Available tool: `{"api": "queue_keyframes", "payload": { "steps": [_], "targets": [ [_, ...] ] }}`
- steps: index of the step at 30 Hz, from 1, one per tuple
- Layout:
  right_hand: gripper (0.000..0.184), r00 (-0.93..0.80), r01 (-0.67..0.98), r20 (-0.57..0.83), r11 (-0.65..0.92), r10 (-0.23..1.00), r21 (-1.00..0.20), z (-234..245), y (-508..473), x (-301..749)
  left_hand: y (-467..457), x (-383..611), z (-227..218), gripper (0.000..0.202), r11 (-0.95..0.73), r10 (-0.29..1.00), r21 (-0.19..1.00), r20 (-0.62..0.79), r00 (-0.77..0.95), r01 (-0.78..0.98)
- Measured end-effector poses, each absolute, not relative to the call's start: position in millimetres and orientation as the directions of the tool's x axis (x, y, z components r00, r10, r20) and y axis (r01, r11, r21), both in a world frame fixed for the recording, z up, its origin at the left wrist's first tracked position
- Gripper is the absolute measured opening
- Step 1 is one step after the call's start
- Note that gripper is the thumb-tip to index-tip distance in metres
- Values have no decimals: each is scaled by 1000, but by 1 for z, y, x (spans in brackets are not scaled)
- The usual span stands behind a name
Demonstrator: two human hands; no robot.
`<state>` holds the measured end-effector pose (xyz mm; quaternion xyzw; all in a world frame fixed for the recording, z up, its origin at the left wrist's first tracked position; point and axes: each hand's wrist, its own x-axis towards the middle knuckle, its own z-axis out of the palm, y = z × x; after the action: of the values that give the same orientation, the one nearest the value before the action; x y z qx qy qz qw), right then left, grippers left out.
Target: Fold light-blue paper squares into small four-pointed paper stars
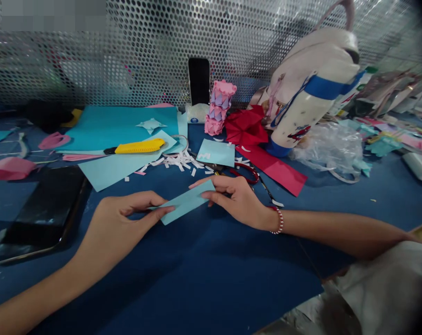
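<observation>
A folded light-blue paper strip (186, 202) lies on the dark blue table cover (211, 270) between my hands. My left hand (122, 223) pinches its left end with thumb and forefinger. My right hand (234, 197), with a bead bracelet at the wrist, presses and pinches its right end, fingers closed on the paper. Red-handled scissors (247, 173) lie just behind my right hand.
A yellow utility knife (137, 147) rests on light-blue sheets (116, 125). White paper scraps (178, 162), a small blue square (216, 152), red paper (275, 170), a pink folded tower (218, 107), a standing phone (199, 81), a tablet (43, 209) at left and a white bag (312, 88) surround the work spot.
</observation>
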<state>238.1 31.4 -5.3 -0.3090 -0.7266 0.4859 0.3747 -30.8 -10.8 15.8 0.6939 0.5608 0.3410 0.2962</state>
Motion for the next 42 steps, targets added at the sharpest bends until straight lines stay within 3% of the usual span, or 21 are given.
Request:
{"api": "queue_keyframes", "payload": {
  "steps": [2,6,9,14,21,25,28,33,42],
  "targets": [
    [23,-529,94,346,459,774,-883,-5,32,241,-14,-34,16,28,-246,969,753,202,141,610],
    [34,-491,40,582,685,648,-728,-6,36,242,-14,-38,16,26,-322,946,683,264,190,655],
    [27,-468,78,670,783,576,-617,-8,40,241,-10,-40,13,30,-367,928,640,297,224,675],
    [17,-503,138,618,762,605,-633,-11,42,240,-9,-45,4,39,-475,876,550,372,308,687],
    [18,-540,112,602,759,588,-641,-10,42,241,-11,-50,0,26,-648,752,372,449,482,664],
    [14,-582,124,573,760,577,-638,-8,42,240,-9,-51,-5,44,-673,729,305,423,538,674],
    [23,-620,177,496,724,608,-667,-8,41,241,-6,-52,-10,57,-679,723,279,413,554,679],
    [32,-672,115,492,735,553,-669,-10,40,241,-5,-52,-9,34,-702,696,246,436,571,668],
    [15,-655,99,623,866,428,-490,-6,38,245,-18,-49,5,26,-740,635,185,509,581,647]
  ]
}}
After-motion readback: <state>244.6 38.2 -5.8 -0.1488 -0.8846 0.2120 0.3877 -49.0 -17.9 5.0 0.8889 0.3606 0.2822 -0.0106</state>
